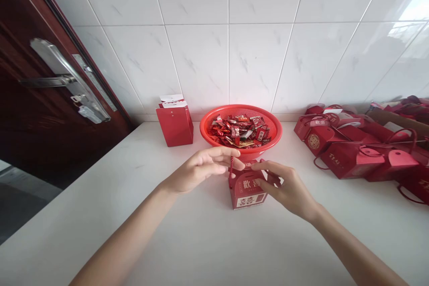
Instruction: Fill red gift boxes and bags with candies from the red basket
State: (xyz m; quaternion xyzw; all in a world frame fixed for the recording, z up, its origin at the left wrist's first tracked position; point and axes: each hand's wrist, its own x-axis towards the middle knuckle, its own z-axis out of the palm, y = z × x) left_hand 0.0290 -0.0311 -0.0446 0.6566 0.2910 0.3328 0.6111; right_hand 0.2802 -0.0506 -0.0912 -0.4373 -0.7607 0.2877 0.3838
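Note:
A small red candy box with gold lettering and a white printed label stands upright on the white tabletop in front of me. It has a red cord handle, whose left side rises beside my left fingertips. My left hand reaches over the box's upper left corner, fingers stretched out and thumb apart. On the right, my right hand grips the box, its thumb against the front panel and its fingers at the top edge. Part of the box's top is hidden by the fingers.
Behind the box sits a red plastic basket full of wrapped sweets. Flat red cartons stand at its left. Several red boxes with cord handles crowd the right side. A tiled wall backs the table; a brown door is at left.

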